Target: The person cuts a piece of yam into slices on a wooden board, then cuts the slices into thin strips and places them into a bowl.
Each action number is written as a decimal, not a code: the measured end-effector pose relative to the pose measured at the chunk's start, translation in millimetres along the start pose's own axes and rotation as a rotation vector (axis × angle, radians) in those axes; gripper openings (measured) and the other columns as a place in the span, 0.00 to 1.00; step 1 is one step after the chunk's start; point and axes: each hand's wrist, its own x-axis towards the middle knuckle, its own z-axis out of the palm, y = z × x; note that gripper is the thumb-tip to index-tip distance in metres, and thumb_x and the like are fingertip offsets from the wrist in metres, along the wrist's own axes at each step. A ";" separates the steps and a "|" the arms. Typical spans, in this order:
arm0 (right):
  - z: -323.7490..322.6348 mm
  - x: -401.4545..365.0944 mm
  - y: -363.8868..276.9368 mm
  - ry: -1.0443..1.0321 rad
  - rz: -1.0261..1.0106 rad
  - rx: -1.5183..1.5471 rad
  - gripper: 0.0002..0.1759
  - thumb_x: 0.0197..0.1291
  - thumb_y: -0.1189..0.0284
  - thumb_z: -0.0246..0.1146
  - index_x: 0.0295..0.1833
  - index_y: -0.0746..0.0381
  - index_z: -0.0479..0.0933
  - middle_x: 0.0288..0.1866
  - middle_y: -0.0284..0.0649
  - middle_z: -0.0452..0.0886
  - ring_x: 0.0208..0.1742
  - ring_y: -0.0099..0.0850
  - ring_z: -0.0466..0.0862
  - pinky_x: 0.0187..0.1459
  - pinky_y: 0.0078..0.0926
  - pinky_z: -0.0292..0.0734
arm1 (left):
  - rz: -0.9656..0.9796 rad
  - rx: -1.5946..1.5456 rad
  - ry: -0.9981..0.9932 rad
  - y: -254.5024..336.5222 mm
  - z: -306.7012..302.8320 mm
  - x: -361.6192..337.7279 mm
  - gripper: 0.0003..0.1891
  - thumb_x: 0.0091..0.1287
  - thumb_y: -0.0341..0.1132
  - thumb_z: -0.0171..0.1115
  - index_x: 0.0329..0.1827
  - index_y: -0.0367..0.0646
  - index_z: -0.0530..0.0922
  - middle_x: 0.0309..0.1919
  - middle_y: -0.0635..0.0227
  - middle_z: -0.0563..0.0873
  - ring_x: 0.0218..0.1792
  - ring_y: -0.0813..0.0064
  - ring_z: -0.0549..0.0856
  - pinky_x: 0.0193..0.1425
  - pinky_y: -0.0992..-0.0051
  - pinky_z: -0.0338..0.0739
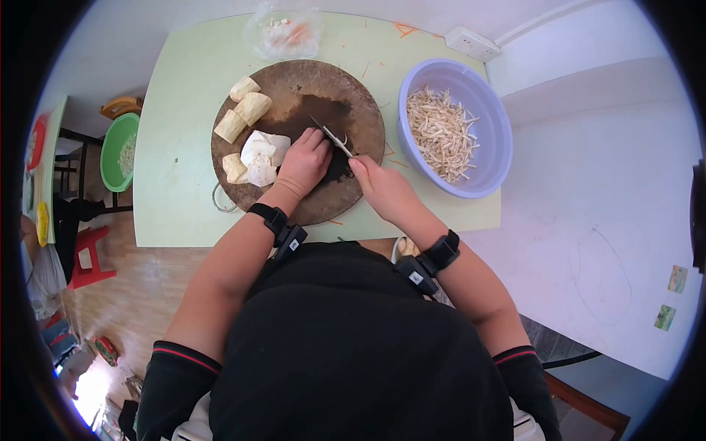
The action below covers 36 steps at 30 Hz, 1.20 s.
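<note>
My right hand (379, 185) is closed round the handle of a kitchen knife (332, 137), whose dark blade points up and left over a round wooden chopping board (257, 77). Against the blade's left side lie the curled fingers of my left hand (307, 158); what they press on is hidden. A thin pale strip (344, 140) sits by the blade. Left of my left hand are flat white slices (261, 151) of a root vegetable. Behind them, peeled cream-coloured chunks (254, 108) of it lie along the board's left edge, with a smaller chunk (234, 168) nearer me.
To the right stands a lilac basin (496, 110) with many pale cut strips (441, 136). A clear plastic bag (287, 33) lies behind the board on the pale green table (173, 132). A power strip (473, 44) is at the wall. Left are a green basin (110, 154) and red stool (90, 257).
</note>
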 end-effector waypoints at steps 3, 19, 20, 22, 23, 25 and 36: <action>8.7 16.2 5.0 0.067 -0.061 0.062 0.24 0.75 0.54 0.43 0.51 0.63 0.76 0.31 0.58 0.82 0.36 0.58 0.82 0.38 0.53 0.75 | -0.013 -0.016 0.004 -0.1 0.2 1.0 0.10 0.52 0.24 0.65 0.39 0.36 0.80 0.43 0.59 0.79 0.46 0.58 0.79 0.50 0.67 0.79; -5.0 -9.6 12.6 0.007 -0.037 0.094 0.23 0.75 0.56 0.45 0.52 0.62 0.76 0.29 0.59 0.81 0.35 0.60 0.81 0.38 0.54 0.74 | 0.034 0.000 0.056 1.0 -0.8 2.2 0.08 0.52 0.25 0.64 0.34 0.37 0.79 0.37 0.61 0.77 0.43 0.61 0.78 0.48 0.68 0.78; -4.9 -10.7 12.3 0.011 -0.043 0.087 0.23 0.75 0.56 0.45 0.52 0.63 0.76 0.29 0.59 0.81 0.34 0.59 0.81 0.37 0.54 0.74 | 0.028 0.000 0.058 0.7 -0.5 2.0 0.07 0.52 0.26 0.64 0.34 0.37 0.79 0.37 0.61 0.77 0.43 0.61 0.78 0.48 0.68 0.78; -5.9 -12.1 10.7 0.007 -0.050 0.081 0.23 0.75 0.56 0.45 0.52 0.63 0.76 0.29 0.58 0.81 0.34 0.59 0.81 0.37 0.54 0.74 | 0.024 -0.003 0.057 1.4 -1.3 2.1 0.07 0.51 0.25 0.64 0.34 0.37 0.79 0.37 0.61 0.77 0.43 0.61 0.78 0.48 0.68 0.78; -6.9 -12.5 9.3 -0.002 -0.038 0.078 0.23 0.75 0.56 0.45 0.52 0.63 0.76 0.29 0.58 0.81 0.34 0.58 0.81 0.37 0.54 0.74 | 0.024 -0.006 0.058 1.6 -1.8 2.1 0.07 0.51 0.25 0.64 0.34 0.37 0.79 0.37 0.61 0.77 0.43 0.61 0.78 0.48 0.68 0.78; -5.0 -10.7 8.9 -0.015 -0.026 0.074 0.23 0.75 0.55 0.45 0.51 0.63 0.76 0.29 0.58 0.81 0.34 0.58 0.81 0.37 0.53 0.74 | 0.015 -0.009 0.057 2.5 -3.0 2.3 0.07 0.51 0.25 0.64 0.34 0.37 0.79 0.37 0.61 0.77 0.43 0.61 0.78 0.47 0.68 0.78; 6.3 15.8 14.4 0.027 0.095 0.364 0.27 0.75 0.54 0.44 0.49 0.67 0.77 0.31 0.61 0.80 0.39 0.60 0.80 0.40 0.51 0.74 | 0.019 -0.084 0.131 1.7 -0.9 4.3 0.10 0.50 0.20 0.64 0.37 0.35 0.79 0.37 0.58 0.79 0.42 0.57 0.80 0.46 0.67 0.79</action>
